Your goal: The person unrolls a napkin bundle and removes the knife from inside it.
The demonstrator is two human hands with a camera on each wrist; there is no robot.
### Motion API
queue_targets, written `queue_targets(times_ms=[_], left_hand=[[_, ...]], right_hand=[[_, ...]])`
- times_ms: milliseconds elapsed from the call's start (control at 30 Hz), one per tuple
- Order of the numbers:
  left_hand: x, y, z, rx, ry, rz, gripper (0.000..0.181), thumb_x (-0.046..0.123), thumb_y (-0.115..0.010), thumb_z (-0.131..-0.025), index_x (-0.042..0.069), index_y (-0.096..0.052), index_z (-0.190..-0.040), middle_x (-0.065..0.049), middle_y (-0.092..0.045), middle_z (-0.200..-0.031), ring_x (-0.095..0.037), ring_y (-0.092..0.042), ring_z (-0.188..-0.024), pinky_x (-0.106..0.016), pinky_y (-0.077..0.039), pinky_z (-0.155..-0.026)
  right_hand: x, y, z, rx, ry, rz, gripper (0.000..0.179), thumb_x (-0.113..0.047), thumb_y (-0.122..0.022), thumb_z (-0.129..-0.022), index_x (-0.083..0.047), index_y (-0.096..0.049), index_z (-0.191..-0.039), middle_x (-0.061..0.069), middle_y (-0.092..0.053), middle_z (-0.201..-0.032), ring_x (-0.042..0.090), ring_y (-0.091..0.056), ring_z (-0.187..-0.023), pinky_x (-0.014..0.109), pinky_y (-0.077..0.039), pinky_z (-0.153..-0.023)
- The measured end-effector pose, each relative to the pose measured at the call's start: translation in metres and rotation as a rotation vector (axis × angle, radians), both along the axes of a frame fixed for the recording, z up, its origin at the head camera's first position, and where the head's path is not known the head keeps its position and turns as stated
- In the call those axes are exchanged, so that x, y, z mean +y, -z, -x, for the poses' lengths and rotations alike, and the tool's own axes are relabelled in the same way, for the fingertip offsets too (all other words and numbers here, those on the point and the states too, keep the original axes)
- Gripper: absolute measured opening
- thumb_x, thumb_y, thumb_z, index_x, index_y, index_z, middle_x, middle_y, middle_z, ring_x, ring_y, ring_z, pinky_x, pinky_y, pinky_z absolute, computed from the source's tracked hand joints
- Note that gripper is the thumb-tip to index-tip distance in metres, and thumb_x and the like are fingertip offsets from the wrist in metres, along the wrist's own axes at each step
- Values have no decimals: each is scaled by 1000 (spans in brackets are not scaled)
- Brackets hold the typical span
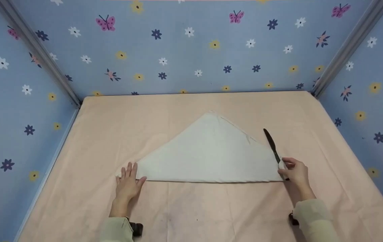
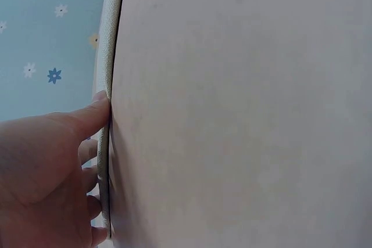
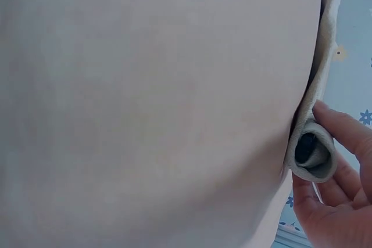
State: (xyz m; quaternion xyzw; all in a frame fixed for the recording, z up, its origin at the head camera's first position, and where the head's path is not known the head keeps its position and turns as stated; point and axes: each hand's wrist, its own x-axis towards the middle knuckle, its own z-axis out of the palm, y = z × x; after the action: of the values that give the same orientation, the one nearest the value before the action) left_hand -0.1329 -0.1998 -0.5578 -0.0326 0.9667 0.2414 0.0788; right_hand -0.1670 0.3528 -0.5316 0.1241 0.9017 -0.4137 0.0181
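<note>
A white cloth napkin lies folded in a triangle, its point away from me and its long fold near me. My left hand rests on the napkin's left corner with fingers spread, the thumb at the near fold. At the right corner, the cloth is rolled round the handle of a dark table knife, whose blade sticks out past the roll. My right hand pinches this roll between thumb and fingers. The handle's dark end shows inside the cloth layers in the right wrist view.
A pale peach cloth with light creases covers the table. Blue flowered panels stand behind and on both sides, with grey posts at the back corners.
</note>
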Motion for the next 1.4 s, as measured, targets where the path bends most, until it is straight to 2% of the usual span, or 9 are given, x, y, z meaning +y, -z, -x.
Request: queue_targets(times_ms=[300, 567, 900, 1200, 1400], left_hand=[[-1, 0, -1, 13, 5, -10, 68, 34, -46, -91, -3, -16, -139, -25, -6, -144, -45, 1, -129, -61, 3, -99], [-1, 1, -1, 10, 1, -6, 68, 34, -47, -91, -3, -16, -139, -25, -6, -144, -44, 0, -129, -60, 3, -99], [0, 1, -1, 18, -2, -4, 68, 33, -48, -91, -3, -17, -139, -25, -7, -144, -44, 0, -129, -60, 2, -99], [-1, 2, 0, 22, 9, 5, 67, 32, -47, -91, -3, -17, -139, -25, -8, -144, -45, -1, -129, -61, 1, -99], [-1, 3, 1, 19, 8, 5, 67, 33, -47, -91, -4, -17, -139, -25, -7, -143, -45, 0, -129, -61, 1, -99]], right_hand=[[1, 3, 0, 32, 10, -20, 46, 1, -65, -74, 5, -52, -118, 26, -53, -112, 37, -51, -101, 33, -49, -74], [2, 3, 1, 26, 9, -22, 45, 3, -62, -75, 4, -52, -118, 24, -54, -110, 35, -52, -100, 29, -49, -71], [4, 5, -1, 43, 30, -35, 45, 5, -60, -74, 5, -52, -118, 24, -54, -112, 35, -53, -100, 39, -47, -79], [6, 3, -3, 84, 7, -36, 43, 2, -58, -77, 8, -51, -119, 27, -53, -113, 38, -53, -100, 42, -46, -81], [8, 1, -4, 68, 22, -20, 43, 1, -56, -78, 7, -49, -120, 27, -52, -116, 38, -52, -102, 43, -45, -83]])
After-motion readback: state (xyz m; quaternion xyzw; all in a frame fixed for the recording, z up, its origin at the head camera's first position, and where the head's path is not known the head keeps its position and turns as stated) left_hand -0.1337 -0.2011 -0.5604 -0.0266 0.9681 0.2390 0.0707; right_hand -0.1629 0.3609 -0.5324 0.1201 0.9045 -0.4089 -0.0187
